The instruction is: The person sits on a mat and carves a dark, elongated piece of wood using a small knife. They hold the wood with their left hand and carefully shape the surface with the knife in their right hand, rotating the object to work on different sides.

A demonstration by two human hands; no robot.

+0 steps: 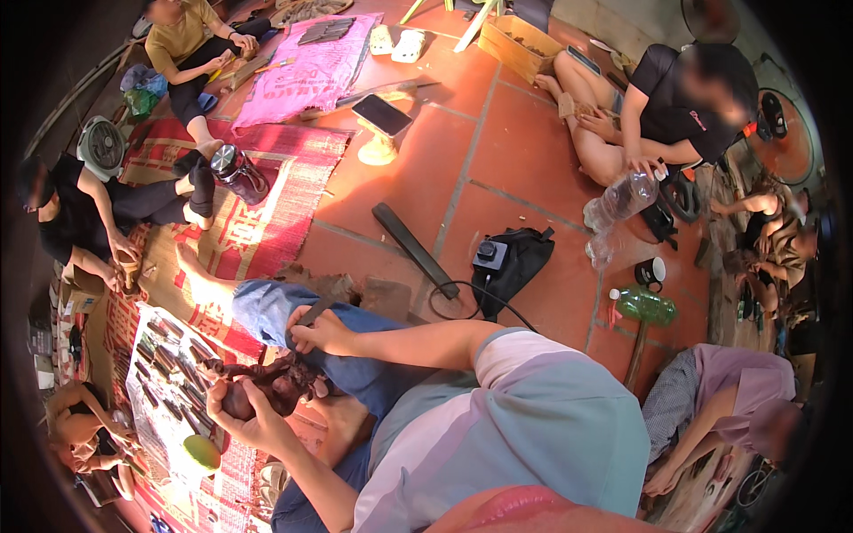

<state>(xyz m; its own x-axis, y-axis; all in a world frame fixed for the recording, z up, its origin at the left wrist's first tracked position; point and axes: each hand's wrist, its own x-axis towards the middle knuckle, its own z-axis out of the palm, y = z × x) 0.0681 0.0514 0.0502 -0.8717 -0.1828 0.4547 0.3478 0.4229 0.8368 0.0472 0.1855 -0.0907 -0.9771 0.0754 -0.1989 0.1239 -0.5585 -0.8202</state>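
My left hand (251, 416) grips a dark brown carved wooden piece (277, 384) that rests over my lap, next to my blue-jeaned leg (267, 311). Just above it, my right hand (322, 332) is closed on a thin dark carving tool (311, 312), which points up-left over my knee. The tool's tip is hard to make out against the jeans. My bare foot (197, 282) lies on a red patterned woven mat (258, 226).
A pale cloth (164, 391) with several dark chisels lies by my left hand, a green round object (203, 453) on it. A dark wooden strip (414, 250), a black bag (520, 259), a green bottle mallet (645, 307) and a clear bottle (622, 198) sit on the red tiles. Other people sit around.
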